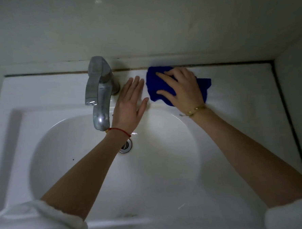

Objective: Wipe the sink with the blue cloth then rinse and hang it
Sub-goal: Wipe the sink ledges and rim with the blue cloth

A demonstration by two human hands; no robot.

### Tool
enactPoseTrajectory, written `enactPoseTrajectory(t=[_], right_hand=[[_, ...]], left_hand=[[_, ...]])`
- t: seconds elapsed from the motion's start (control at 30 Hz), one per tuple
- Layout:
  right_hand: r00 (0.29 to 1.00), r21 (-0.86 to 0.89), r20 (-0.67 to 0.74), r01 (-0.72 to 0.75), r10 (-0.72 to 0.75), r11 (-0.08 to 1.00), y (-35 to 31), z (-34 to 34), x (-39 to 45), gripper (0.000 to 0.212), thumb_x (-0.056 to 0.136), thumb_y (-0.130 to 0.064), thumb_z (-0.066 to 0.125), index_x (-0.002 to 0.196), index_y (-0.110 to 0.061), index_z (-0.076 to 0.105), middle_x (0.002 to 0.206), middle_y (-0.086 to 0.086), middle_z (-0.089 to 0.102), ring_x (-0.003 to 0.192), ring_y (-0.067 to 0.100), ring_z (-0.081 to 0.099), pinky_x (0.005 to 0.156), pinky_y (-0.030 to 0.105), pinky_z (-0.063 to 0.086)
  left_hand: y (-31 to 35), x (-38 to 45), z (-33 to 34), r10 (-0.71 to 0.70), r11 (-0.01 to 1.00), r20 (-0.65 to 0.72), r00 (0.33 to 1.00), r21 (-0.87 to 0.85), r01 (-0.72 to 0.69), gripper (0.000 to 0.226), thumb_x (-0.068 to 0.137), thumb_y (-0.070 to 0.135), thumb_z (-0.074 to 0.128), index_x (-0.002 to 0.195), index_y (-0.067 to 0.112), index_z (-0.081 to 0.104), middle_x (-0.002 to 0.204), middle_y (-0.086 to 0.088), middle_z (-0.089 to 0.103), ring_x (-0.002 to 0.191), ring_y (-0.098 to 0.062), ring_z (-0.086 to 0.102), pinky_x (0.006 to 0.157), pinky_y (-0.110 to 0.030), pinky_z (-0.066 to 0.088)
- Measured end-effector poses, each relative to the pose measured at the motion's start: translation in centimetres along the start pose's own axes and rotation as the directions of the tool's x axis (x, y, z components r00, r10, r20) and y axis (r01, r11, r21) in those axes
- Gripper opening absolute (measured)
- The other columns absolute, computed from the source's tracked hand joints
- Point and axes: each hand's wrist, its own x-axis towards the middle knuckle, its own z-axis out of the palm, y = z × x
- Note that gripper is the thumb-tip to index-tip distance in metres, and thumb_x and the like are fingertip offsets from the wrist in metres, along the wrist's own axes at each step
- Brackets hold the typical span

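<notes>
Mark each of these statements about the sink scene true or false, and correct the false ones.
1. The right hand lies on the blue cloth on the back ledge of the sink. True.
2. The blue cloth lies left of the tap. False: it lies to the right of the tap.
3. The left hand lies flat with straight fingers, beside the cloth. True.
4. Water runs from the tap. False: no stream shows at the spout.
5. The cloth sits down in the basin over the drain. False: it is up on the ledge, and the drain is uncovered.
</notes>
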Motion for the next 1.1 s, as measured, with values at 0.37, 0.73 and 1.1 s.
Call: enactPoseTrajectory(t=[0.37,0.73,1.1], right_hand=[[0.989,-0.075,-0.070,-0.138,0.133,0.988,-0.3,0.3,-0.4,0.044,0.092,-0.044,0.057,0.124,-0.014,0.062,0.105,0.012,0.062,0.094,0.033,0.055,0.079,0.039,0.039],[0.990,-0.035,-0.020,-0.140,0.139,0.990,3.7,-1.9,-2.1,0.045,0.093,-0.039,0.056,0.130,-0.015,0.058,0.112,0.015,0.059,0.102,0.036,0.052,0.087,0.042,0.038],[1.000,0.023,0.031,0.003,-0.003,1.000,-1.9,0.3,0.4,0.045,0.092,-0.039,0.054,0.131,-0.017,0.058,0.115,0.009,0.061,0.104,0.030,0.052,0.089,0.043,0.040]], left_hand=[[-0.2,-1.1,-0.8,-0.060,0.995,0.041,0.997,0.087,0.056,0.060,0.104,0.038,0.033,0.155,0.007,0.024,0.163,-0.009,0.021,0.152,-0.022,0.015,0.123,-0.038,0.020],[-0.5,-0.8,-0.8,-0.044,0.998,0.016,0.999,0.042,0.043,0.058,0.103,0.035,0.034,0.152,0.006,0.032,0.160,-0.010,0.029,0.149,-0.023,0.023,0.122,-0.036,0.022],[-0.4,-0.7,-0.7,-0.059,0.998,0.014,0.998,-0.001,0.060,0.058,0.101,0.032,0.041,0.151,0.005,0.033,0.159,-0.011,0.031,0.149,-0.023,0.025,0.121,-0.037,0.024]])
